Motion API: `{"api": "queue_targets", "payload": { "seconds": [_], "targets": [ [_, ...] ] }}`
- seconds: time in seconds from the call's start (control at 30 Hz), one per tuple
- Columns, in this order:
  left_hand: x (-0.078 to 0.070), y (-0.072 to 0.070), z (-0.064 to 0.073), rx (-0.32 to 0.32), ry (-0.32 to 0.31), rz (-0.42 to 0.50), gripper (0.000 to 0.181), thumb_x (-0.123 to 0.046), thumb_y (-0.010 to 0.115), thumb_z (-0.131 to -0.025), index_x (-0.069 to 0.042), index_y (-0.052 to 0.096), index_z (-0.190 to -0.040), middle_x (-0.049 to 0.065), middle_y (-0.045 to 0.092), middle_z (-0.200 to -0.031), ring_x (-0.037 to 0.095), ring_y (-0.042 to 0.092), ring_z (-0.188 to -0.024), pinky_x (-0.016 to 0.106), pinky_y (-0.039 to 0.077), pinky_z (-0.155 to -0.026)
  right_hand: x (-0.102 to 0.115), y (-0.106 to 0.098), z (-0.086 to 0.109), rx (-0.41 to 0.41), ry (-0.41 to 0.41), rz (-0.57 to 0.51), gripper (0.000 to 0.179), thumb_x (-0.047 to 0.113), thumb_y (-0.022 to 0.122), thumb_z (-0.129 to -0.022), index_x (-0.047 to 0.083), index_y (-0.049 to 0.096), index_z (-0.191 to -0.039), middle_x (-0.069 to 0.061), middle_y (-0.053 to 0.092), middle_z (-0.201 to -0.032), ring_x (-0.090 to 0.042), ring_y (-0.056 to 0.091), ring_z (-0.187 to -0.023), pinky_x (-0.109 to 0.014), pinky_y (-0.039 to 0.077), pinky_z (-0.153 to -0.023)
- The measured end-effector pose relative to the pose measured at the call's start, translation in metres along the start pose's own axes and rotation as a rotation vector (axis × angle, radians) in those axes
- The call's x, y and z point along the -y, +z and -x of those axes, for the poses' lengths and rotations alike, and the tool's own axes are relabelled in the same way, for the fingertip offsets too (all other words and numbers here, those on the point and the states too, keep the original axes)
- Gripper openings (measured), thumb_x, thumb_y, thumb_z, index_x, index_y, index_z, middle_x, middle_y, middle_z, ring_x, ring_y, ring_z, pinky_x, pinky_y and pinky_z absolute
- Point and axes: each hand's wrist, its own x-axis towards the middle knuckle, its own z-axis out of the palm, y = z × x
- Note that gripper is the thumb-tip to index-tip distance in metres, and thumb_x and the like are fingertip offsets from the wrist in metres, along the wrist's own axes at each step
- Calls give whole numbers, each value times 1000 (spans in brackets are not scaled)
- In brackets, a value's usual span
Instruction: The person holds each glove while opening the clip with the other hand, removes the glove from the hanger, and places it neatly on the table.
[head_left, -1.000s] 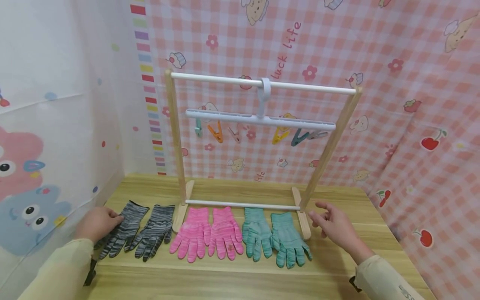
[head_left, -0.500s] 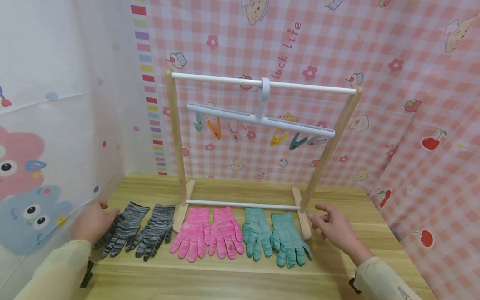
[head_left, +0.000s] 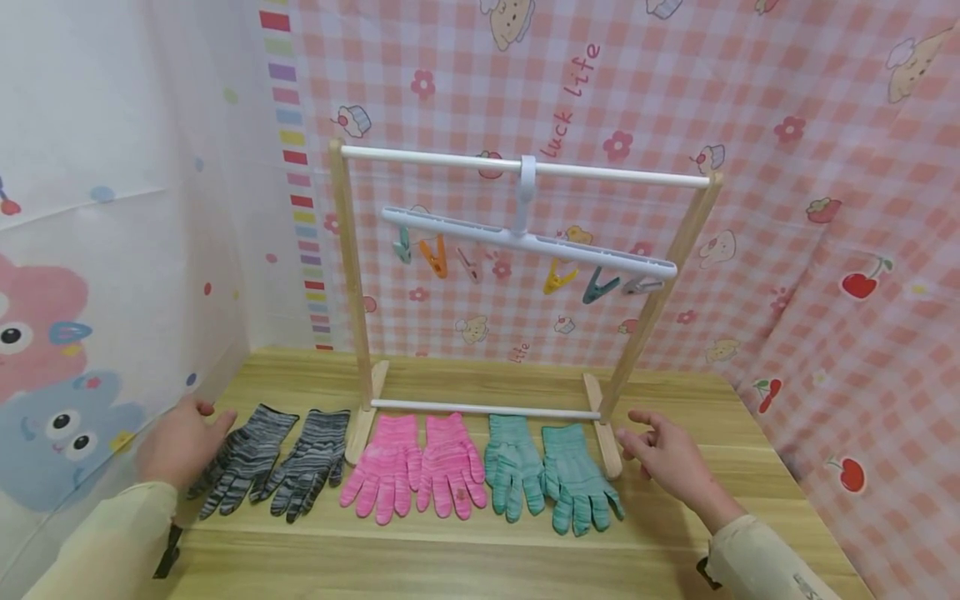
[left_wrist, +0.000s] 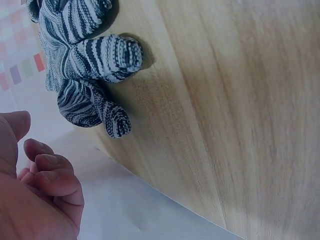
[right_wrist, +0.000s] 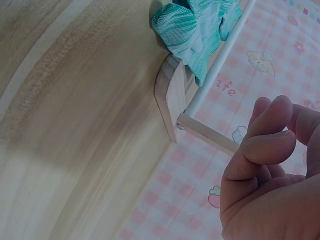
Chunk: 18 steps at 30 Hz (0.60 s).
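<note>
My left hand [head_left: 180, 442] hovers at the left of a grey-and-black striped glove [head_left: 257, 454], fingers loosely curled around nothing. In the left wrist view this hand [left_wrist: 42, 190] is apart from the glove's fingers. A matching grey glove [head_left: 309, 462] lies beside it. My right hand [head_left: 667, 454] holds nothing, its fingers loosely bent, near the right foot [head_left: 609, 450] of a wooden rack. Closest to it among the gloves is a green glove [head_left: 577, 475], with its mate [head_left: 513, 467] alongside. Two pink gloves [head_left: 384, 467] lie in the middle, fingers toward me.
From the rack's top bar [head_left: 435, 157] hangs a white hanger [head_left: 450, 223], tilted with its right end lower. Several clothespins dangle from it, among them an orange clothespin [head_left: 435, 257] and a yellow clothespin [head_left: 558, 277]. Patterned curtains [head_left: 847, 250] enclose the wooden table [head_left: 420, 558].
My left hand has drawn back leftward from the grey glove and its fingers have loosened. The hanger has tipped, its right end dropping and left end rising. The right hand stays nearly still.
</note>
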Motion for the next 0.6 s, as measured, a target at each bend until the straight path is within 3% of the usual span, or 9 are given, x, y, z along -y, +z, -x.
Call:
{"api": "queue_targets", "payload": {
  "seconds": [0.3, 0.5, 0.6],
  "targets": [
    [4, -8, 5, -23, 91, -18, 64, -48, 56, -109, 13, 53, -130, 31, 73, -102, 34, 69, -76, 49, 53, -62, -17, -10, 1, -32, -5, 63, 68, 36, 64, -109, -6, 41, -157, -17, 78, -99, -24, 65, -66, -30, 52, -59],
    [10, -14, 12, -15, 166, 41, 71, -57, 53, -109, 11, 52, -131, 30, 73, -104, 37, 71, -83, 47, 55, -63, -39, -37, 3, -83, 8, 203, 78, 44, 60, -110, -11, 36, -158, -18, 78, -101, -24, 71, -71, -31, 54, -62],
    [11, -17, 14, -52, 197, 71, 72, -57, 56, -108, 11, 53, -133, 28, 72, -104, 35, 71, -82, 48, 56, -63, -50, -54, 3, -107, 15, 283, 83, 48, 57, -110, -14, 32, -159, -22, 77, -107, -24, 73, -76, -35, 56, -63]
  ]
}}
